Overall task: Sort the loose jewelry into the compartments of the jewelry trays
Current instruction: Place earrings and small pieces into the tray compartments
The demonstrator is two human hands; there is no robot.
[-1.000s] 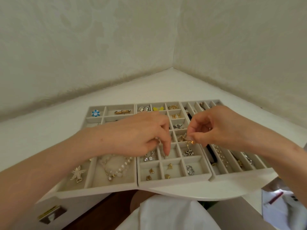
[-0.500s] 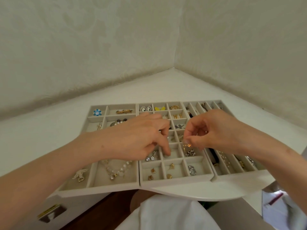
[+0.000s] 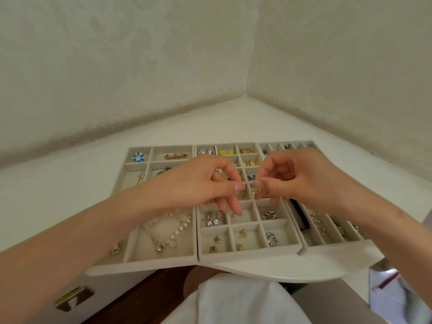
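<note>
Three beige jewelry trays lie side by side: the left tray with wide compartments, the middle tray with a small grid, and the right tray with long narrow slots. My left hand and my right hand hover over the middle tray, fingertips meeting. Between them a small gold earring is pinched by thumb and forefinger of both hands. A pearl necklace lies in the left tray. Crystal drop earrings and silver rings sit in the grid.
The trays sit on a white corner table between two pale walls. Its curved front edge overhangs my lap, covered in white cloth. A shiny bag is at lower right, a white box at lower left.
My left hand rose out of the grid compartment, and its fingertips came up to meet the right hand at the gold earring. The right hand lifted slightly.
</note>
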